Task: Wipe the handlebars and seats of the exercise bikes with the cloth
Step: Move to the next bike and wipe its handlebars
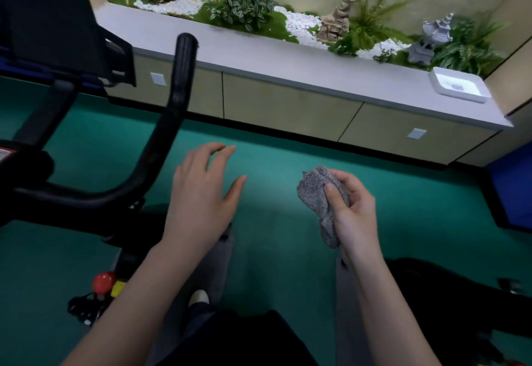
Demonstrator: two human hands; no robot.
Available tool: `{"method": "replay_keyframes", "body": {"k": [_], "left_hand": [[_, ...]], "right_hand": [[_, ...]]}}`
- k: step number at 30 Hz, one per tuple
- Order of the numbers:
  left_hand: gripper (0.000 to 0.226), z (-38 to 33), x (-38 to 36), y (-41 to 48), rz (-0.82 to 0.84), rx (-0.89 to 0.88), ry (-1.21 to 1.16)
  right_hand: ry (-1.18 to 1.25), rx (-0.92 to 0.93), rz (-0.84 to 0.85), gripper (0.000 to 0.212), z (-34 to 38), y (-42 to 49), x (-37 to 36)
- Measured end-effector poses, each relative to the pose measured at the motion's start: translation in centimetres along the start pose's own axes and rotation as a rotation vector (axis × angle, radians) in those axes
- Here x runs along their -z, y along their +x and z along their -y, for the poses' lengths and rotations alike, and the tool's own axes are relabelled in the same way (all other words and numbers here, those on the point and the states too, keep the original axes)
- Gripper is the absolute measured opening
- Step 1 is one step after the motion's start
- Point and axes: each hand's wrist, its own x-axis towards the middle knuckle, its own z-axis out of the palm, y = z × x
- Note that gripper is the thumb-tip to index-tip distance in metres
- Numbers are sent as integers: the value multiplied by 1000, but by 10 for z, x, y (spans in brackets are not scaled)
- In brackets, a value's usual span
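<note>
Cloth (319, 204), grey and bunched, sits in the right hand (355, 210), thumb and curled fingers gripping it above the green floor (273, 150). The left hand (201, 193) hangs empty, fingers spread and relaxed, just beside the black handlebar (180, 78) without touching it. The exercise bike (46, 112) is cut off at the left edge, where its red-and-white label (4, 154) is too cropped to read.

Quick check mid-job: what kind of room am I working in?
Probably a gym or fitness room: an exercise bike's handlebar stands over green flooring, beside a long cabinet counter with a decorative planter bed.
</note>
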Motion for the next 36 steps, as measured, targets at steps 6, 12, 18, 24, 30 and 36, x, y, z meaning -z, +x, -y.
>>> {"method": "replay_keyframes", "body": {"k": [6,12,18,24,30,36], "left_hand": [[48,-62,-52,-28,157,-74,49],[53,-95,-100,-42,419,-88,34],[59,-101,-134,-51,774,-166,-16],[55,-96,-166,-29,846,-139,177],[54,-93,-206,28,864,-110,163],[52,-77,-233,109,809,-63,109]], "right_hand": [[-41,-16,-62,30,-15,-21,82],[-44,-57,-172,33,-35,-41,152],[-102,-104,-279,28,-56,-46,188],[-195,-158,-354,24,-70,-33,204],[-259,-182,-347,24,-78,30,201],[-343,-155,-208,23,-77,126,171]]}}
